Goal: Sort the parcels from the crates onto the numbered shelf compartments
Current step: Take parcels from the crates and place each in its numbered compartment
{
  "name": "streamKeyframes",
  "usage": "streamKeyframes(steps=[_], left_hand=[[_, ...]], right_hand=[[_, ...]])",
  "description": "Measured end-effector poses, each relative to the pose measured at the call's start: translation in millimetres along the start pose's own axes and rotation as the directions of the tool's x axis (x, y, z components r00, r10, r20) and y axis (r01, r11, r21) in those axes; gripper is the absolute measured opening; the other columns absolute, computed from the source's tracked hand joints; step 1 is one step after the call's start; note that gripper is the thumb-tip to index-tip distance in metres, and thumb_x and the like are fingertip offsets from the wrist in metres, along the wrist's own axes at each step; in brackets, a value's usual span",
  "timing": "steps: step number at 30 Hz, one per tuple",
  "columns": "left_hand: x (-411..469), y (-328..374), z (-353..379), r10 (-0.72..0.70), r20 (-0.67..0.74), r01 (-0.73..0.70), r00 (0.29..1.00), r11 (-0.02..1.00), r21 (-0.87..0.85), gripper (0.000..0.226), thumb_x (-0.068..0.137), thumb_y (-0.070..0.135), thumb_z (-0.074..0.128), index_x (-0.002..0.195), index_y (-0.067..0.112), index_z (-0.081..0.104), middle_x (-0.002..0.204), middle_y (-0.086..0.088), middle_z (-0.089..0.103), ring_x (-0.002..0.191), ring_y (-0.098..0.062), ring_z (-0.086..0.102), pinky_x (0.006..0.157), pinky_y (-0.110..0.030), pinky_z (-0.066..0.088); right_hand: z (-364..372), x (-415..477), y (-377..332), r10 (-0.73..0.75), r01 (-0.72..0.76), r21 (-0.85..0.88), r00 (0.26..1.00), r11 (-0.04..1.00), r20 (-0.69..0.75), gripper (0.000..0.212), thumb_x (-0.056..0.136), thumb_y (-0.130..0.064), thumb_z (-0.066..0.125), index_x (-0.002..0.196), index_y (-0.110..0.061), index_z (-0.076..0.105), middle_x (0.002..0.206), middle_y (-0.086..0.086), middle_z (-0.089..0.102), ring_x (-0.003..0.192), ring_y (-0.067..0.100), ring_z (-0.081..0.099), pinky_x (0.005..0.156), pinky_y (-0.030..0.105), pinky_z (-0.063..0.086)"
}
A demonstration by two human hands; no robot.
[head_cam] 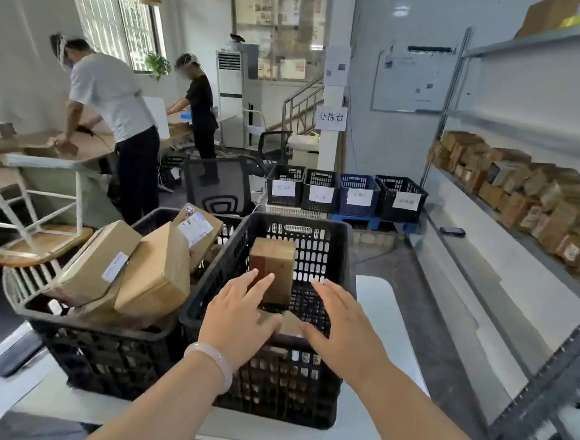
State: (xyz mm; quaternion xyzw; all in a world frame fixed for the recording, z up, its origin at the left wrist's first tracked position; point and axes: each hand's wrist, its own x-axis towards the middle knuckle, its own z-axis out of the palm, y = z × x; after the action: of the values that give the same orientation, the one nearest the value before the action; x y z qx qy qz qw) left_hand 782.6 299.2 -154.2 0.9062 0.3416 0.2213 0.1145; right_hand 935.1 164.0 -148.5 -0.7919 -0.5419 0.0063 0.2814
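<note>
Two black plastic crates stand on a white table in front of me. The right crate point(342, 258) holds a small brown parcel point(275, 263) standing upright and another low parcel point(290, 323) beneath it. My left hand point(240, 319), with a pale bangle on the wrist, reaches over the crate's near rim, fingers spread, fingertips at the upright parcel's lower left. My right hand point(339, 329) hovers open just right of that parcel, holding nothing. The left crate point(101, 351) is heaped with several cardboard parcels point(156, 275). The metal shelf point(522, 215) on the right carries many brown parcels.
A row of labelled black and blue crates point(347, 193) stands on the floor ahead. A dark phone point(452, 231) lies on the shelf ledge; another phone point(14, 358) lies at the table's left. Two people work at tables at the back left. A stool point(40, 243) stands left.
</note>
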Motion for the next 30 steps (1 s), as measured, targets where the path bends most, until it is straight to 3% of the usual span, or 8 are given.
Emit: streamKeyframes(steps=[6, 10, 14, 19, 21, 24, 28, 30], left_hand=[[109.1, -30.6, 27.8, -0.144, 0.049, 0.145, 0.988, 0.989, -0.015, 0.069, 0.095, 0.054, 0.052, 0.154, 0.034, 0.023, 0.161, 0.007, 0.022, 0.149, -0.016, 0.017, 0.120, -0.038, 0.022], [173.4, -50.0, 64.1, -0.296, 0.148, 0.308, 0.944, 0.949, -0.062, 0.072, 0.095, 0.054, 0.052, 0.156, 0.034, 0.018, 0.162, 0.005, 0.019, 0.150, -0.020, 0.013, 0.121, -0.041, 0.022], [225.2, -68.4, 100.3, -0.379, 0.199, 0.399, 0.904, 0.914, -0.072, 0.072, 0.096, 0.053, 0.051, 0.156, 0.034, 0.017, 0.163, 0.006, 0.017, 0.150, -0.020, 0.011, 0.121, -0.041, 0.022], [271.7, -97.3, 144.7, -0.470, 0.292, 0.510, 0.833, 0.857, -0.075, 0.072, 0.096, 0.051, 0.052, 0.156, 0.032, 0.017, 0.164, 0.001, 0.015, 0.150, -0.023, 0.012, 0.121, -0.041, 0.022], [283.0, -106.7, 159.6, -0.497, 0.325, 0.548, 0.805, 0.833, -0.083, 0.073, 0.097, 0.049, 0.052, 0.157, 0.030, 0.016, 0.164, -0.002, 0.013, 0.150, -0.026, 0.012, 0.121, -0.041, 0.020], [293.2, -116.7, 176.3, -0.525, 0.339, 0.591, 0.781, 0.797, -0.128, 0.075, 0.097, 0.046, 0.053, 0.158, 0.027, 0.013, 0.162, -0.005, 0.019, 0.149, -0.029, 0.015, 0.121, -0.044, 0.022], [295.1, -123.6, 185.2, -0.558, 0.292, 0.621, 0.777, 0.756, -0.207, 0.072, 0.093, 0.039, 0.060, 0.156, 0.028, 0.024, 0.155, -0.002, 0.028, 0.144, -0.025, 0.022, 0.118, -0.045, 0.030], [295.5, -122.0, 184.1, -0.583, 0.286, 0.648, 0.760, 0.713, -0.268, 0.068, 0.092, 0.033, 0.063, 0.153, 0.030, 0.032, 0.149, 0.000, 0.030, 0.136, -0.022, 0.036, 0.114, -0.039, 0.036]], right_hand=[[30.6, 116.6, 41.7, 0.043, -0.050, 0.052, 0.992, 0.997, 0.115, 0.072, 0.092, -0.049, 0.054, 0.152, -0.032, 0.018, 0.158, -0.010, 0.019, 0.145, 0.008, 0.013, 0.118, 0.032, 0.019], [50.7, 193.3, 68.5, 0.064, -0.077, 0.049, 0.971, 0.996, 0.231, 0.076, 0.092, -0.049, 0.055, 0.153, -0.030, 0.015, 0.159, -0.007, 0.016, 0.146, 0.013, 0.012, 0.117, 0.033, 0.017], [74.9, 264.1, 95.3, 0.129, -0.151, 0.051, 0.945, 0.987, 0.301, 0.077, 0.089, -0.049, 0.058, 0.152, -0.028, 0.019, 0.155, -0.006, 0.025, 0.141, 0.016, 0.025, 0.114, 0.037, 0.028], [114.9, 321.7, 111.8, 0.216, -0.293, 0.097, 0.855, 0.951, 0.471, 0.079, 0.089, -0.045, 0.061, 0.153, -0.025, 0.019, 0.156, -0.001, 0.026, 0.140, 0.017, 0.029, 0.112, 0.034, 0.030], [129.8, 334.2, 114.0, 0.279, -0.410, 0.157, 0.810, 0.898, 0.515, 0.074, 0.088, -0.040, 0.063, 0.150, -0.022, 0.026, 0.149, 0.001, 0.038, 0.126, 0.013, 0.043, 0.103, 0.027, 0.038], [151.8, 345.7, 116.1, 0.341, -0.581, 0.288, 0.736, 0.761, 0.585, 0.057, 0.087, -0.033, 0.065, 0.138, -0.026, 0.041, 0.113, -0.008, 0.057, 0.090, 0.003, 0.053, 0.072, 0.019, 0.044], [170.5, 345.8, 120.5, 0.411, -0.687, 0.399, 0.702, 0.608, 0.581, 0.047, 0.085, -0.028, 0.066, 0.126, -0.031, 0.043, 0.113, -0.008, 0.060, 0.098, 0.009, 0.054, 0.080, 0.025, 0.041], [174.4, 343.2, 122.6, 0.460, -0.731, 0.429, 0.673, 0.531, 0.579, 0.047, 0.083, -0.025, 0.065, 0.126, -0.030, 0.047, 0.117, -0.005, 0.061, 0.103, 0.012, 0.056, 0.086, 0.029, 0.043]])
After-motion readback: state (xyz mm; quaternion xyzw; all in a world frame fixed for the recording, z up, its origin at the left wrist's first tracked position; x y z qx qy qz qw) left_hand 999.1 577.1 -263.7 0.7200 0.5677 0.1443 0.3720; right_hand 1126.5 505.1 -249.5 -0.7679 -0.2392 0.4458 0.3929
